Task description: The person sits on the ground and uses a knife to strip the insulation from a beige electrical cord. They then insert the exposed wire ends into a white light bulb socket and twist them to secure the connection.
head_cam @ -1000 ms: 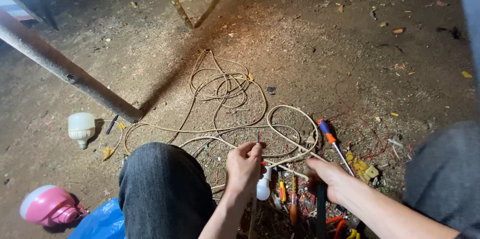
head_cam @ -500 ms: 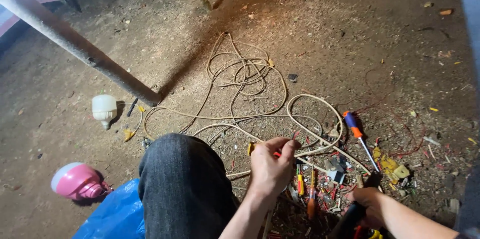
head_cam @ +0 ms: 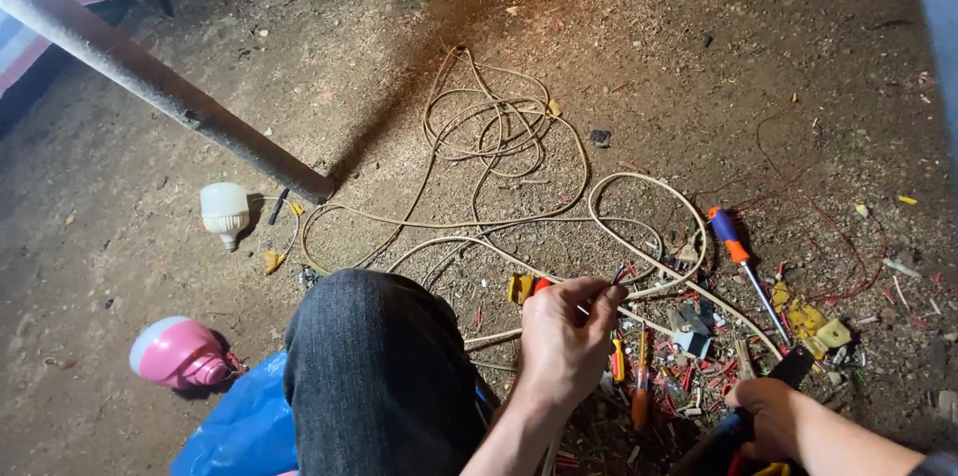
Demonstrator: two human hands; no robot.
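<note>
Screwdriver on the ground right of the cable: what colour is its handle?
The screwdriver has a blue and orange handle with a bare metal shaft, seen clearly in the head view.

A warm light falls from above onto the middle of the dirt floor (head_cam: 619, 27), brightest near the coiled cable (head_cam: 489, 127); the corners sink into darkness; the pole (head_cam: 160, 87) casts a hard shadow; focus is fairly sharp, edges slightly stretched.
</note>
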